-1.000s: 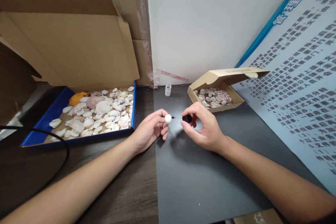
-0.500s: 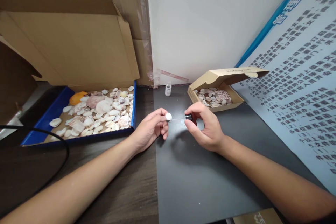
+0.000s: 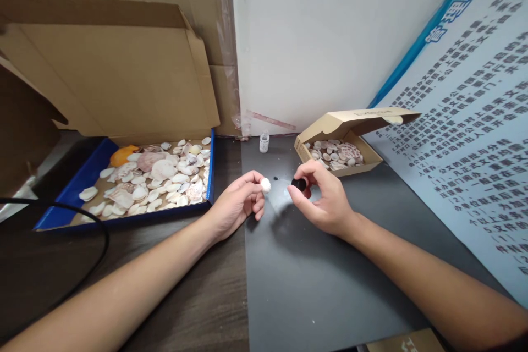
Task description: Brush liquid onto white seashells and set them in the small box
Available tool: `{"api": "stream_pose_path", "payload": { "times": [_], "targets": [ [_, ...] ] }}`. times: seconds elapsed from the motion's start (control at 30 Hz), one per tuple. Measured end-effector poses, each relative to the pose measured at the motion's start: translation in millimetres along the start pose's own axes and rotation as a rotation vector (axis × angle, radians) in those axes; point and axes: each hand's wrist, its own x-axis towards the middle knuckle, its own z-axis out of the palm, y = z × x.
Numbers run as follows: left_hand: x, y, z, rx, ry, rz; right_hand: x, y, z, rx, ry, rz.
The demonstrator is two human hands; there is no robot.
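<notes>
Between the thumb and fingertips of my left hand is a small white ribbed seashell, held over the grey mat. My right hand pinches a black bottle cap a short way to the right of the shell, its round dark end turned partly toward me. Left of the cap a small dark tip shows, but whether it joins the cap is unclear. Cap and shell are apart. Behind both hands stands a small clear bottle with a white label, upright and without a cap.
On the left, an open blue-edged cardboard box holds many loose shells. A smaller brown box with its lid raised holds shells at the right. A black cable curves over the left side. A printed board leans at the right.
The black cap has turned in my right hand, from pointing sideways at the shell to showing its round end. The shell in my left hand is tilted to show more of its ribbed face.
</notes>
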Motion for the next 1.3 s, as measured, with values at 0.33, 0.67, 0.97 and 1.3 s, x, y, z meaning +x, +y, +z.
{"api": "stream_pose_path", "payload": {
  "times": [0.33,0.67,0.97,1.3],
  "targets": [
    [-0.1,-1.2,-1.3,-0.007,-0.016,-0.004,-1.1,0.8,-0.3,0.040,-0.049,-0.015],
    [0.8,-1.6,-1.1,-0.027,-0.005,-0.004,0.1,0.8,0.0,0.009,-0.063,-0.028],
    [0.4,-1.6,-2.1,-0.020,-0.023,-0.007,0.8,-0.2,-0.5,0.016,-0.045,-0.038],
    [1.5,-2.0,-3.7,-0.040,-0.019,-0.001,2.5,1.0,-0.3,-0.042,-0.015,-0.044]
  ]
}}
